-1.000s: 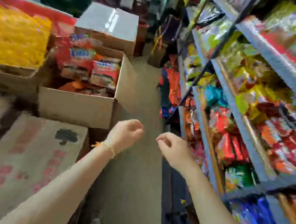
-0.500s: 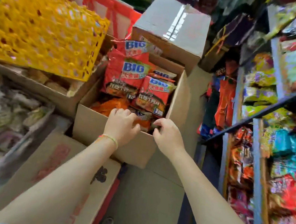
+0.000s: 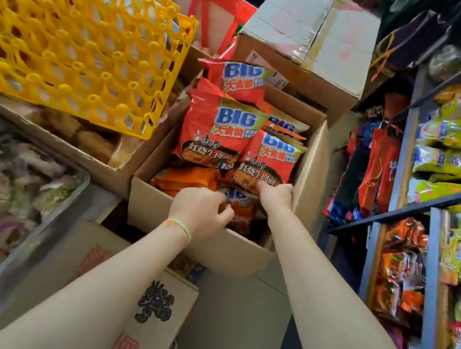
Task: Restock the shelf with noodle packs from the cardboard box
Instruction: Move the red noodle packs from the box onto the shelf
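While both hands reach into the open brown cardboard box [image 3: 205, 249] beside the grey metal shelf [image 3: 442, 204], the left hand [image 3: 199, 208] and right hand [image 3: 275, 195] each pinch a red noodle pack [image 3: 267, 165] among cluttered aisle cartons

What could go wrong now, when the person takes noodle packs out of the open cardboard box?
1. The red packs stand stacked and leaning above the right hand; pulling a lower one may topple them.
2. The left hand grips a lower pack partly under others, so it might tear.
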`<move>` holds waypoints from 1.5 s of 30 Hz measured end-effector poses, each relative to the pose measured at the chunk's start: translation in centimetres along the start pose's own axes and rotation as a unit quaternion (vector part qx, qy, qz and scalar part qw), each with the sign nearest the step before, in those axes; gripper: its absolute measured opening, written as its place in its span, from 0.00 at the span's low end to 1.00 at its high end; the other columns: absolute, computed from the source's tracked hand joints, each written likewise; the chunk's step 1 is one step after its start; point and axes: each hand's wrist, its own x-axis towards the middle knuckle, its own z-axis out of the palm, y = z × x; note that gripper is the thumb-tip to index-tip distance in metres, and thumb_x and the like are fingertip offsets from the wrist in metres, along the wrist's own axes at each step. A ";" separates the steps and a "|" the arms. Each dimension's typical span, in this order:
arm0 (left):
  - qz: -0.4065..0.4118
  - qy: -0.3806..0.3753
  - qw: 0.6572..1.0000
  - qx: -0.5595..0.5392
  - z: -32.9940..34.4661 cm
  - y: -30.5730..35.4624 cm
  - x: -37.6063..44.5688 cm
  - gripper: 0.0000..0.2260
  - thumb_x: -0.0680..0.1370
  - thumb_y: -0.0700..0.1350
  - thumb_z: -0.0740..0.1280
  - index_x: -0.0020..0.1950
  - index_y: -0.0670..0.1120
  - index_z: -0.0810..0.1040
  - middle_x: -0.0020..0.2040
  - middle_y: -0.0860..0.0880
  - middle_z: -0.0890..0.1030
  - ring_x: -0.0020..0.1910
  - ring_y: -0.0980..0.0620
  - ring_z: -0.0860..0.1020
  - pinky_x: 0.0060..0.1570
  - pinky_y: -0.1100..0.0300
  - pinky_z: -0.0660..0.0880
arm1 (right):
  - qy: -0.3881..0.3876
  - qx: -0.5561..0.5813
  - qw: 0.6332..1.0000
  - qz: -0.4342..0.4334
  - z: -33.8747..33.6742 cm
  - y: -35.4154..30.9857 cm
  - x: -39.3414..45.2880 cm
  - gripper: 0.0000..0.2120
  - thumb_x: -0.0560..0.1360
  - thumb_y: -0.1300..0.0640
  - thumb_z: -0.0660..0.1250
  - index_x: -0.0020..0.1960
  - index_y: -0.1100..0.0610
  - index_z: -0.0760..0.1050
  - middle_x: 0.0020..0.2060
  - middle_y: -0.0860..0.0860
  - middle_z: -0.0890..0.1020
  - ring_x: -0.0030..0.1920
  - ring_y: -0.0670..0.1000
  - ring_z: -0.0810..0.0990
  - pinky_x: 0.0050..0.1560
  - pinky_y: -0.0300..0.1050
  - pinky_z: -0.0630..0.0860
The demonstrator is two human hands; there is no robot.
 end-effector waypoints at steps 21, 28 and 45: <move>0.094 -0.178 0.974 0.107 -2.7 1.3 -3.6 0.14 0.79 0.57 0.63 0.54 0.50 0.82 0.47 0.50 0.82 0.48 0.47 0.81 0.44 0.57 0.74 | -0.116 0.142 0.979 -0.091 -5.4 1.2 -5.1 0.28 0.69 0.48 0.78 0.64 0.51 0.71 0.54 0.50 0.84 0.50 0.52 0.85 0.49 0.55 0.84; 0.112 -0.223 0.960 0.125 -4.2 1.7 -5.4 0.13 0.77 0.57 0.66 0.52 0.49 0.83 0.40 0.52 0.75 0.42 0.49 0.75 0.41 0.59 0.71 | -0.172 0.130 0.971 -0.105 -6.8 2.5 -6.4 0.24 0.72 0.48 0.75 0.64 0.52 0.72 0.53 0.51 0.85 0.50 0.53 0.86 0.39 0.48 0.83; -0.276 -0.159 0.752 -0.577 -7.0 -1.1 -3.6 0.30 0.73 0.71 0.63 0.57 0.46 0.81 0.50 0.46 0.86 0.48 0.47 0.85 0.54 0.48 0.81 | -0.353 0.186 0.913 -0.088 -8.4 3.2 -8.2 0.27 0.72 0.53 0.74 0.68 0.53 0.69 0.58 0.54 0.83 0.58 0.56 0.83 0.53 0.51 0.81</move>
